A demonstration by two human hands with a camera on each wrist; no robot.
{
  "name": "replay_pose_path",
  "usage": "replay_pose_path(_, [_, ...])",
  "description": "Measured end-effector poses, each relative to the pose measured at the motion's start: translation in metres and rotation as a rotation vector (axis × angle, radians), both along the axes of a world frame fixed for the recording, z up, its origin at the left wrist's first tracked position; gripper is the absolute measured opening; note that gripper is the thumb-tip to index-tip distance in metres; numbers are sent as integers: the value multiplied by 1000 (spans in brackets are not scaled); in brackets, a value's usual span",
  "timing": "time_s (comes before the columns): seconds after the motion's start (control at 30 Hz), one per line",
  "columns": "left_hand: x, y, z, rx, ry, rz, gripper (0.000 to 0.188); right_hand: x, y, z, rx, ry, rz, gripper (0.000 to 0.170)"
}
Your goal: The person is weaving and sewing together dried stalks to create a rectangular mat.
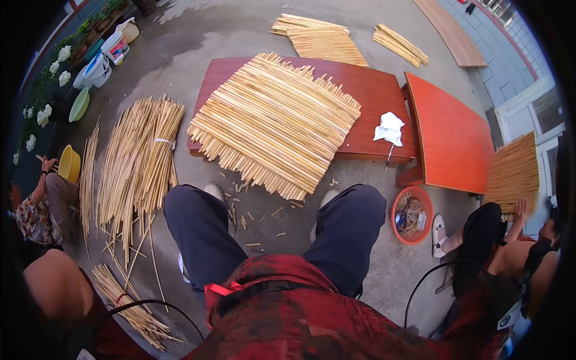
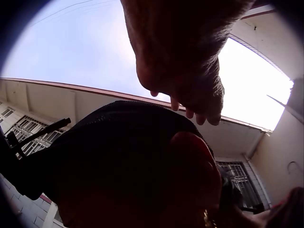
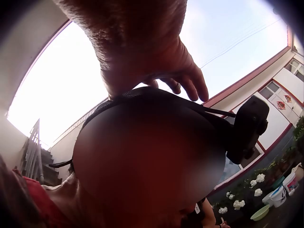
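Both hands are raised to the wearer's head, out of the head view. In the left wrist view the left hand hangs just above a dark cap, fingertips showing past the palm and nothing seen in them. The right hand reaches over the dark headgear in the right wrist view, its fingers loosely extended along the top. A black head camera sticks out beside it. Before the seated wearer, a mat of pale reed sticks lies askew on a low red table, overhanging the front edge.
Loose stick bundles lie at left. An orange-red table stands at right, near a red basin of cords. White cloth rests on the low table. People sit on both sides; more sticks lie behind.
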State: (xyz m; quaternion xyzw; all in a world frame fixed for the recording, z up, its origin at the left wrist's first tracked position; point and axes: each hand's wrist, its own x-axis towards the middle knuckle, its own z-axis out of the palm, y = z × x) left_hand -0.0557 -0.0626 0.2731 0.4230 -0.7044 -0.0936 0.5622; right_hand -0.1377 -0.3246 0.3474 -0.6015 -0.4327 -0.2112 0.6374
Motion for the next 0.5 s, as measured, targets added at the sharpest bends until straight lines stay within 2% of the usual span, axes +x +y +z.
replay_pose_path(0.5, [2,-1,-19,-16,20,-78,43,-11,-3,2,27,-9,-42,57])
